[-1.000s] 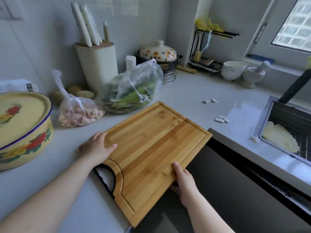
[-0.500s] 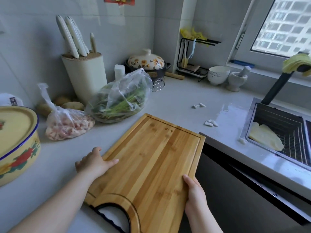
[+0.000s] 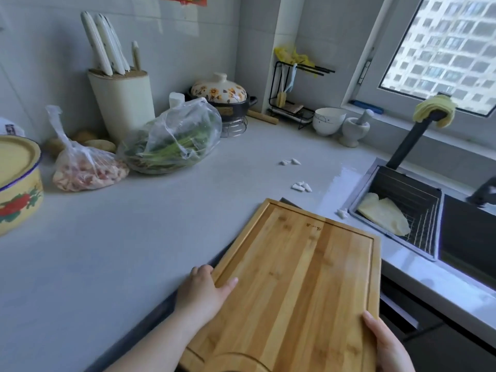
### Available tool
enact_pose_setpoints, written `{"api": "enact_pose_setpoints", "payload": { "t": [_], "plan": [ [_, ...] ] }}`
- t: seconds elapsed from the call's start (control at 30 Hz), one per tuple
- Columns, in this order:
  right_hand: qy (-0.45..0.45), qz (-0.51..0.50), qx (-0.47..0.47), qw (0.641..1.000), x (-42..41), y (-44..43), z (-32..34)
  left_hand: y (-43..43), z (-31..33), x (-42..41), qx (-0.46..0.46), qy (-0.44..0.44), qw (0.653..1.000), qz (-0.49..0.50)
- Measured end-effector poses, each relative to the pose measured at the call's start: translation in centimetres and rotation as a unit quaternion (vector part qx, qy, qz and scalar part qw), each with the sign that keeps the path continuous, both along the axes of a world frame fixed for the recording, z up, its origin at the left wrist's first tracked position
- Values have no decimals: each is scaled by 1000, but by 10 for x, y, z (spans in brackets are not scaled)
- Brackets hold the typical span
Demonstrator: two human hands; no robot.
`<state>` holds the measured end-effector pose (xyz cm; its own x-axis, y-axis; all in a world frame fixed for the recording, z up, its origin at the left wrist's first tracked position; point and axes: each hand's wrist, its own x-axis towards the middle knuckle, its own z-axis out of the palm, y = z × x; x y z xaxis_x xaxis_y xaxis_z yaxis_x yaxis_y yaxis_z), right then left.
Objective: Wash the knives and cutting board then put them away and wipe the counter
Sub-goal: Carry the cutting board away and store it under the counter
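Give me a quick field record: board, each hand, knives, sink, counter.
board: cutting board held in both hands, mostly past the counter edge
left hand: grips left edge
right hand: grips right edge
knives: standing in knife block
sink: yellow cloth lying in rack
counter: white scraps near sink

The left hand (image 3: 204, 291), at 7 o'clock in the frame, is bare, with short, rounded fingers. Its forearm (image 3: 161, 342) is bare too, uncovered as far as the bottom edge. The right hand (image 3: 386, 345), at 5 o'clock, is bare, and only a small part of it is in view. The nails are too blurred to describe.
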<state>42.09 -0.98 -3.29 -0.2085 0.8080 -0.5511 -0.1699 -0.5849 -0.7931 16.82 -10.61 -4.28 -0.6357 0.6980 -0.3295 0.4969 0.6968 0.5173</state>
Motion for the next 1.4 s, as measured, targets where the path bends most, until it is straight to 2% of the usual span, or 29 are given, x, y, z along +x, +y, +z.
{"api": "enact_pose_setpoints", "payload": {
  "t": [0.07,0.17,0.3,0.5,0.57,0.67,1.13,1.4],
  "plan": [
    [-8,-11,-1,1000,27,1,0,5,-6,21,26,-126,991,23],
    [-26,0,8,1000,57,3,0,9,-22,43,48,-344,934,86],
    [-62,49,14,997,80,3,-8,2,-45,63,52,-433,892,117],
    [-84,141,5,986,75,7,-23,-33,-82,71,6,-444,878,179],
    [-110,175,-2,978,67,10,-38,-45,-99,68,-11,-456,865,206],
    [-105,218,-18,970,49,18,-65,-65,-133,61,-24,-455,859,232],
    [-211,311,-53,925,-76,52,-204,-97,-258,5,12,-490,775,400],
    [-269,322,-53,906,-114,59,-243,-98,-286,2,56,-500,736,452]
  ]
}}
